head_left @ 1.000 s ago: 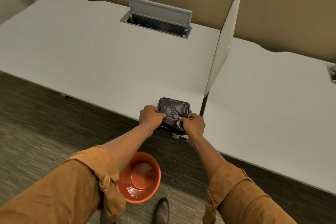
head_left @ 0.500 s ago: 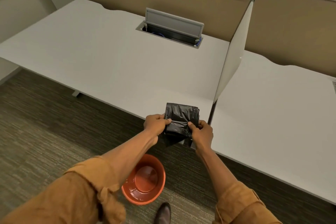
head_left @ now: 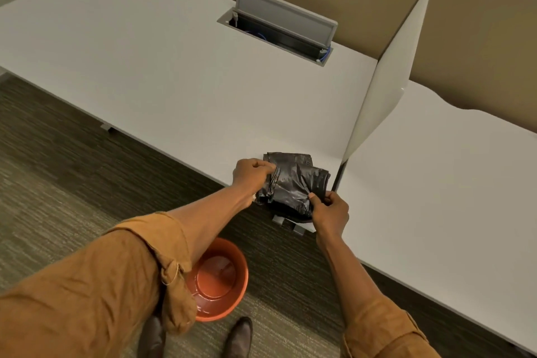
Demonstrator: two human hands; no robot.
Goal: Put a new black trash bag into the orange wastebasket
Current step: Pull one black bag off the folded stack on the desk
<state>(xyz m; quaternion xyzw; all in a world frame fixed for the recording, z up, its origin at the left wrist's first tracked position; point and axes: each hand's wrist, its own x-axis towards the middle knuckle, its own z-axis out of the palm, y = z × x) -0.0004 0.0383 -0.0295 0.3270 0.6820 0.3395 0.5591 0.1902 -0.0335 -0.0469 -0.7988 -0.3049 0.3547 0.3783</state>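
A wide white tabletop [head_left: 162, 73] fills most of the view, with a second white tabletop [head_left: 453, 183] to its right, split off by an upright white divider panel [head_left: 386, 90]. A grey cable hatch [head_left: 279, 23] stands open at the back of the larger surface. Dark striped carpet [head_left: 58, 183] covers the floor below. On that carpet, near the person's shoes, sits the orange wastebasket [head_left: 223, 279], partly hidden by a rolled brown sleeve [head_left: 122, 264]. The folded black trash bag [head_left: 293, 180] lies at the tabletop's front edge, just beside the divider's foot. The left hand [head_left: 251, 173] has its fingers curled and pinching the bag's left edge. The right hand [head_left: 329, 208] pinches the bag's lower right corner between thumb and fingers.
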